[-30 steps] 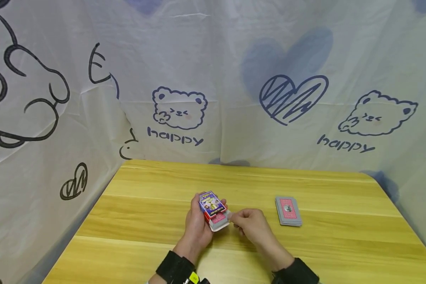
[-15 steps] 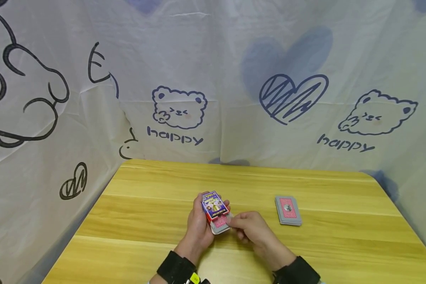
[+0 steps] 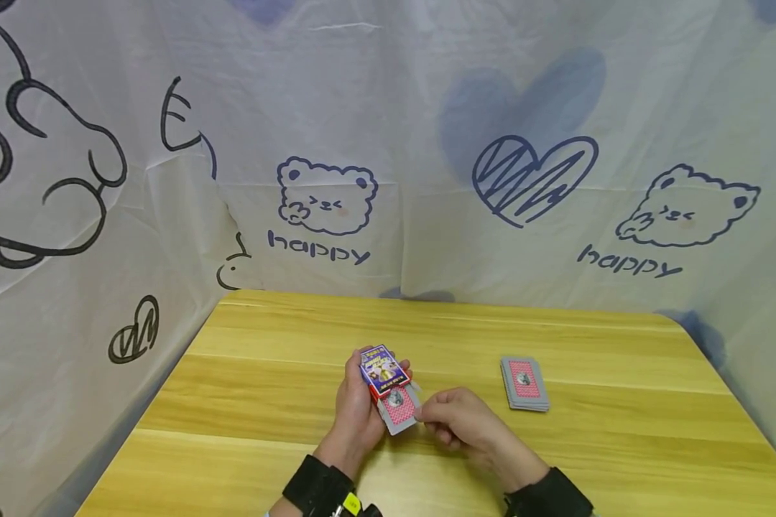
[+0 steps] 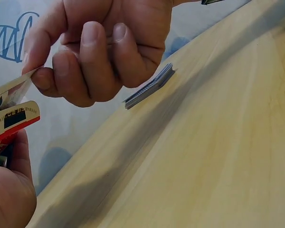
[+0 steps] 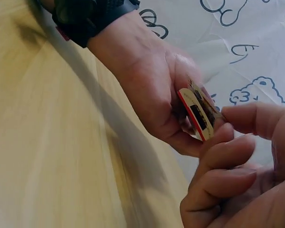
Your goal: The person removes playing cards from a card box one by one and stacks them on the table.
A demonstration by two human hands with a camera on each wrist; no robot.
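My left hand [image 3: 356, 406] grips the card box [image 3: 383, 371], fingers curled round it, holding it tilted above the table [image 3: 265, 402] near the front middle. My right hand [image 3: 455, 420] pinches the cards [image 3: 397, 411] that stick out of the box's open lower end, thumb and forefinger closed on their edge, the other fingers curled under. In the left wrist view I see the right hand's fingers [image 4: 92, 61] bunched at the corner of a card, with the box's red flap [image 4: 14, 121] just below it. The right wrist view shows the box [image 5: 197, 114] edge-on in the left palm [image 5: 147, 90], my right fingertips touching its end. To the right, well apart from both hands, a stack [image 3: 525, 384] of cards lies face down, flat on the table. A printed cloth [image 3: 427, 143] with bears and hearts hangs behind and to the left.
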